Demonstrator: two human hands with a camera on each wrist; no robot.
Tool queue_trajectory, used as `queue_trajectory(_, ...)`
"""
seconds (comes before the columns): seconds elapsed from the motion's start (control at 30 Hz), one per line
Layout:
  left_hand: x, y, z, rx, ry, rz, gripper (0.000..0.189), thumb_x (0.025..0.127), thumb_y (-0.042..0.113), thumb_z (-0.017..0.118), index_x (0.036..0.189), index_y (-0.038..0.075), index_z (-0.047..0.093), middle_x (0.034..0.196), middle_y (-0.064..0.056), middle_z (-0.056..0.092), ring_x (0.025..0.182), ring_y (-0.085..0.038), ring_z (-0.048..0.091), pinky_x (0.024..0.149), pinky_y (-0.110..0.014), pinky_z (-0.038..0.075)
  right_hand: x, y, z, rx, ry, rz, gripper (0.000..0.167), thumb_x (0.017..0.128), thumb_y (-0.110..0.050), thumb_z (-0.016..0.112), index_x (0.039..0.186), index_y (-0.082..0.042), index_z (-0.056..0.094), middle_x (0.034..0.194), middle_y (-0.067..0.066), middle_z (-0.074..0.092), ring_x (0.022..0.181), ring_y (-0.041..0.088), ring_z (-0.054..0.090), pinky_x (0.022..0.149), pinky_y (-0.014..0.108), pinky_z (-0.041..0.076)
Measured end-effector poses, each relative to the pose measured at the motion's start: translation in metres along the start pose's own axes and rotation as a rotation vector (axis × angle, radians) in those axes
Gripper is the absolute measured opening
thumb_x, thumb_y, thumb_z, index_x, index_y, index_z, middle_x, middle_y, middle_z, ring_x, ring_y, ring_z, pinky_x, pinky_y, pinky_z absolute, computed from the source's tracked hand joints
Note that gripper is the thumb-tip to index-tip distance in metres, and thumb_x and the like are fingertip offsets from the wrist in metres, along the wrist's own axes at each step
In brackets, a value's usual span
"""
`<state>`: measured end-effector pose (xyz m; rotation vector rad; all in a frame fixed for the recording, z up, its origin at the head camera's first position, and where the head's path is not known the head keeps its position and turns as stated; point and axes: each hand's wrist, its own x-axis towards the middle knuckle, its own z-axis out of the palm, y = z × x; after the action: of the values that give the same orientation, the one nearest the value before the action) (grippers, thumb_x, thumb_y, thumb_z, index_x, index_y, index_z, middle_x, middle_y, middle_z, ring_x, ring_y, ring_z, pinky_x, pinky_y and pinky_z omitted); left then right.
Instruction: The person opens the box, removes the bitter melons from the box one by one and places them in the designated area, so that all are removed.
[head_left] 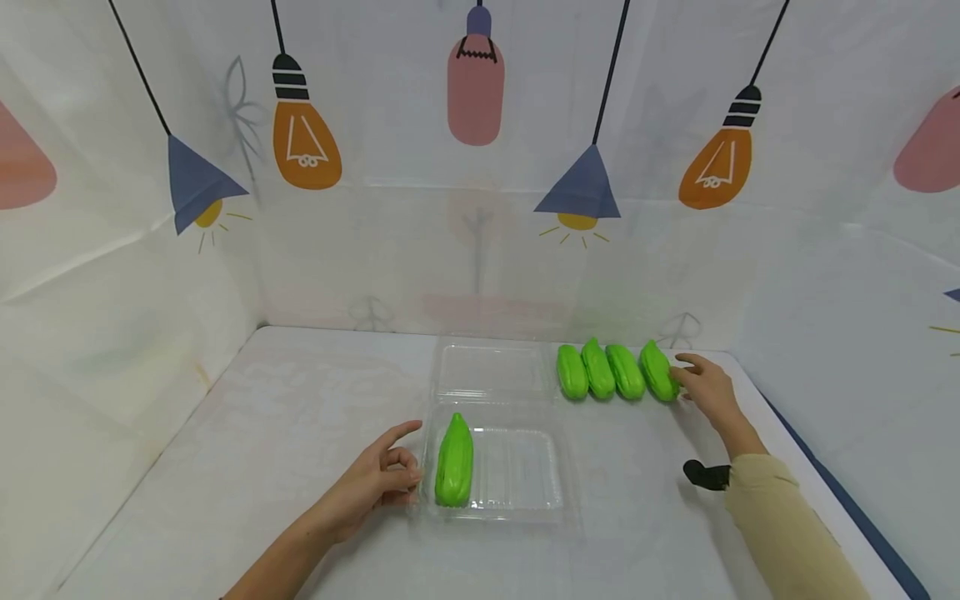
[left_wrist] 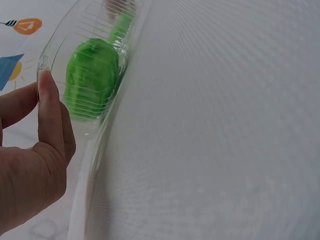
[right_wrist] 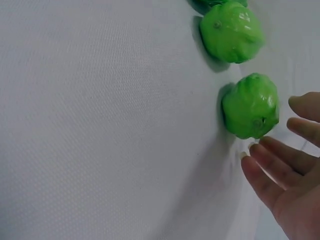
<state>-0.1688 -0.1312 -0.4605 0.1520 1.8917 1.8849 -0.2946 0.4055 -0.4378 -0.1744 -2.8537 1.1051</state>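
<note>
An open clear plastic clamshell box (head_left: 517, 471) lies on the table with its lid (head_left: 491, 371) folded back. One bright green, ridged, elongated toy vegetable (head_left: 454, 462) sits in the left part of its base. My left hand (head_left: 375, 479) pinches the box's left rim between thumb and fingers, which the left wrist view shows close up. At the back right, my right hand (head_left: 708, 390) has its fingers spread around the near end of the rightmost green vegetable (head_left: 658, 372). In the right wrist view the fingertips (right_wrist: 267, 142) are right by that vegetable's underside.
Three more green vegetables (head_left: 600, 372) lie side by side left of the rightmost one, near the table's back edge. A patterned white curtain (head_left: 390, 250) stands behind the white table (head_left: 300, 400). A black strap end (head_left: 705, 475) sticks out at the right sleeve.
</note>
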Motion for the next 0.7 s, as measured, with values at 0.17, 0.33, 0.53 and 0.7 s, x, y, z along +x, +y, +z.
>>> queue_trajectory(0.17,0.000,0.000,0.000,0.001,-0.003,-0.001,0.076,0.093,0.015,0.067,0.155,0.021,0.023,0.093,0.001,0.052,0.084,-0.013,0.057,0.076,-0.028,0.058,-0.002,-0.001,-0.002,-0.040,0.041,-0.017,0.058,0.104,-0.035,0.045,0.147,0.004,0.041,0.136,0.039,0.050,0.112,0.048,0.061,0.075,0.035,0.059)
queue_trajectory(0.33,0.000,0.000,0.000,0.000,0.000,-0.003,0.077,0.093,0.017,0.068,0.155,0.022,0.023,0.093,0.001,0.052,0.083,-0.013,0.057,0.075,-0.028,0.057,-0.003,-0.005,-0.005,-0.065,0.086,-0.058,0.055,0.103,-0.033,0.047,0.144,0.004,0.045,0.131,0.038,0.055,0.104,0.047,0.065,0.069,0.026,0.052)
queue_trajectory(0.53,0.000,0.001,0.000,0.005,-0.003,-0.003,0.078,0.093,0.017,0.068,0.156,0.020,0.022,0.093,0.000,0.052,0.083,-0.013,0.057,0.075,-0.029,0.057,-0.005,-0.012,-0.005,-0.069,0.128,-0.104,0.052,0.102,-0.031,0.049,0.143,0.001,0.048,0.128,0.035,0.059,0.109,0.047,0.063,0.075,0.037,0.058)
queue_trajectory(0.7,0.000,0.002,0.000,0.007,0.001,-0.006,0.076,0.093,0.016,0.067,0.155,0.021,0.023,0.093,0.000,0.052,0.082,-0.013,0.058,0.075,-0.028,0.057,-0.009,-0.027,-0.004,-0.057,0.142,-0.131,0.050,0.103,-0.032,0.050,0.143,-0.002,0.050,0.129,0.031,0.060,0.112,0.045,0.061,0.082,0.048,0.058)
